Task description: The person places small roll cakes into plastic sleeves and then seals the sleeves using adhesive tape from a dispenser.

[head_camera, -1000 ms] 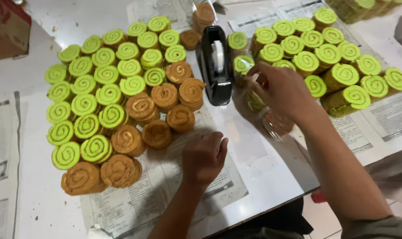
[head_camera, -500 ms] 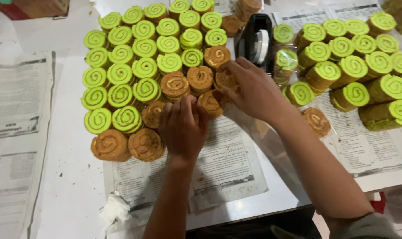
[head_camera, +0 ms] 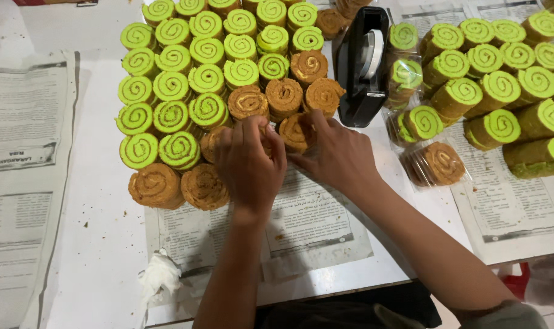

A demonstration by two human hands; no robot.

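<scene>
Green and brown swirl cake slices (head_camera: 207,79) stand packed in rows on newspaper at the upper left. My left hand (head_camera: 249,161) is curled over a brown slice at the front of the group, hiding most of it. My right hand (head_camera: 335,152) lies just to its right, thumb and fingertips closed around another brown slice (head_camera: 295,131). Two more brown slices (head_camera: 179,186) sit at the group's near left corner, left of my left hand.
A black tape dispenser (head_camera: 362,67) stands right of the group. Beyond it lie slices wrapped in clear plastic, one brown (head_camera: 438,163), many green (head_camera: 502,73). A crumpled tissue (head_camera: 158,274) lies near the table's front edge (head_camera: 326,289). Newspaper sheets (head_camera: 27,152) cover the left.
My right hand came from the wrapped slices on the right over to the brown slices. My left hand moved up from the newspaper onto a brown slice. The view shifted left.
</scene>
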